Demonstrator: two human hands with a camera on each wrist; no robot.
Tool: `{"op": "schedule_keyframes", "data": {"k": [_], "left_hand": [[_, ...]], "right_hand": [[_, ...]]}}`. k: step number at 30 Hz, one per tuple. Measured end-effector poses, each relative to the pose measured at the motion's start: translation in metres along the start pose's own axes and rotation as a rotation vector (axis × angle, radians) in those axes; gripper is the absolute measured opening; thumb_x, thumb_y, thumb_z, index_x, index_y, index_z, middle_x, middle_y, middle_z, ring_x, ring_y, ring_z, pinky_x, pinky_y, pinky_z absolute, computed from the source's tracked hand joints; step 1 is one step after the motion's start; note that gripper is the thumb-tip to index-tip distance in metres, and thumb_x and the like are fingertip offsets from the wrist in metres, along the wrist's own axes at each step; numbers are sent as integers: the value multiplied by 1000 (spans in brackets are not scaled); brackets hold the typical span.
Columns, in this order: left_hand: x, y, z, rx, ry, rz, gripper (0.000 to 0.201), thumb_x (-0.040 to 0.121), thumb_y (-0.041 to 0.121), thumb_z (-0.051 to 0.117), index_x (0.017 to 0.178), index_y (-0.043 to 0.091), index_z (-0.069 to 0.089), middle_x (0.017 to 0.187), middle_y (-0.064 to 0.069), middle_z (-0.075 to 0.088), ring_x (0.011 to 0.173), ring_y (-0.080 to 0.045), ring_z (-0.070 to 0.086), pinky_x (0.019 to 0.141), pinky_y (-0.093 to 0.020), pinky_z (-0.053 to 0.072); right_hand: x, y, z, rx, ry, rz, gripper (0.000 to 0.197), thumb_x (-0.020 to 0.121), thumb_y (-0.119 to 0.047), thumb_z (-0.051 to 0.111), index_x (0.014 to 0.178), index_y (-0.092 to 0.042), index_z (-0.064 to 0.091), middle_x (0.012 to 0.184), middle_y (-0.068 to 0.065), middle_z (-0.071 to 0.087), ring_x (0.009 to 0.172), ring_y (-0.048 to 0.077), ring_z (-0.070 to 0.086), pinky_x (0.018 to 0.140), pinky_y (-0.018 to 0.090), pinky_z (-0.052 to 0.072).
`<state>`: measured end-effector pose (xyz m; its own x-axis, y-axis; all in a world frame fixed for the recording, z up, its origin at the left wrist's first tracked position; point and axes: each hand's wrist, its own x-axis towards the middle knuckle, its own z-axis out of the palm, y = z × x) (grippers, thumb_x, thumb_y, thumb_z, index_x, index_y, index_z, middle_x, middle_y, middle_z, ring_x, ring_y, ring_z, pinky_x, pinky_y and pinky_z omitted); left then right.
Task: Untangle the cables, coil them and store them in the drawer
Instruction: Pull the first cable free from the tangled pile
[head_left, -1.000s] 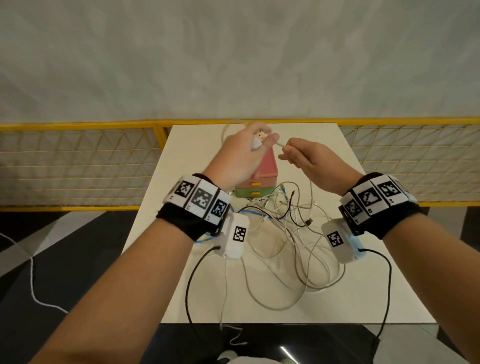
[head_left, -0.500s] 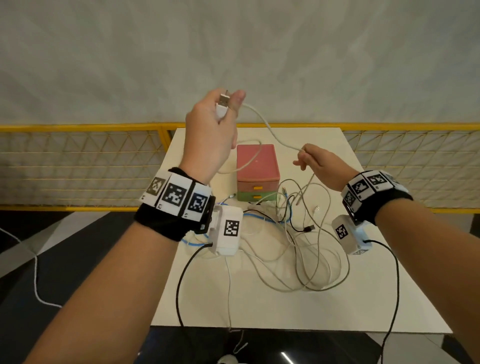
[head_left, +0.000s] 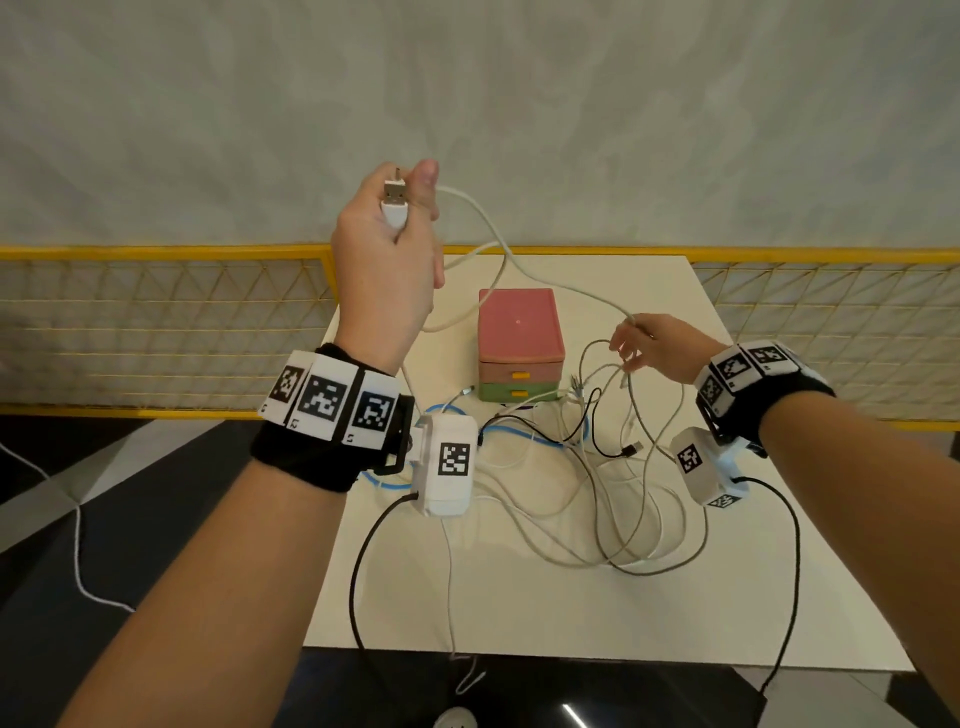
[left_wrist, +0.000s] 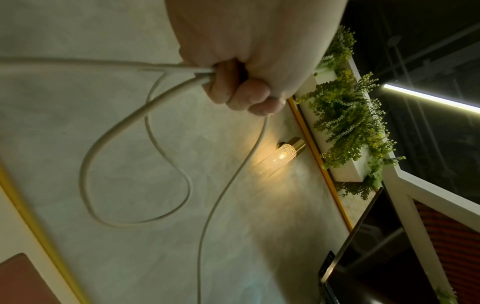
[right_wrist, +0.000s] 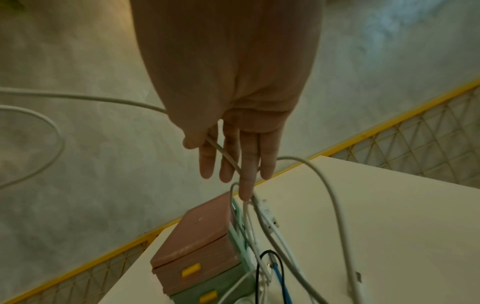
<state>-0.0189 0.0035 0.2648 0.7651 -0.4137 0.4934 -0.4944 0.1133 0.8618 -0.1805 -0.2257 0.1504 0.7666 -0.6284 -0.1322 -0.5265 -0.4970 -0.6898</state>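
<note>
Two hands hold white cable (head_left: 550, 283); only wrist cam shows lamp (left_wrist: 281, 156).

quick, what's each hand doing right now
Left hand: raised, gripping the white cable near its USB plug.
Right hand: lower, thumb and fingers pinching the same white cable, other fingers nearly straight.

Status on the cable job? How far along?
Early. Done: nothing stored; both drawers of the box look closed. In hand: the left hand grips the white cable by its USB plug, raised, with a loop or two gathered; the right hand guides the same cable. Left: the tangle of white, black and blue cables on the table.
</note>
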Motion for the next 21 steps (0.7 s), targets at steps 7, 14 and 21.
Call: {"op": "schedule_keyframes", "data": {"k": [7, 14, 21], "left_hand": [[-10, -25, 4, 112, -183, -145, 28, 100, 37, 50, 89, 12, 56, 51, 4, 48, 28, -6, 35, 33, -19, 29], [-14, -30, 6, 132, -206, -172, 33, 100, 38, 51, 82, 10, 57, 44, 0, 47, 28, -7, 35, 33, -18, 31], [-19, -26, 8, 120, -228, -162, 34, 100, 39, 50, 85, 10, 57, 45, 0, 47, 29, -6, 36, 34, -16, 31]], "right_hand": [[-9, -24, -7, 52, 194, -241, 15, 98, -19, 45, 103, -20, 59, 86, 4, 69, 84, 13, 69, 82, 30, 50], [-15, -35, -25, 132, 278, -245, 9, 94, -17, 56, 92, -13, 63, 82, 3, 69, 68, 27, 70, 73, 42, 58], [-17, -44, -30, 56, 286, -280, 11, 97, -19, 50, 93, -21, 61, 101, 8, 64, 76, 25, 69, 69, 27, 50]]}}
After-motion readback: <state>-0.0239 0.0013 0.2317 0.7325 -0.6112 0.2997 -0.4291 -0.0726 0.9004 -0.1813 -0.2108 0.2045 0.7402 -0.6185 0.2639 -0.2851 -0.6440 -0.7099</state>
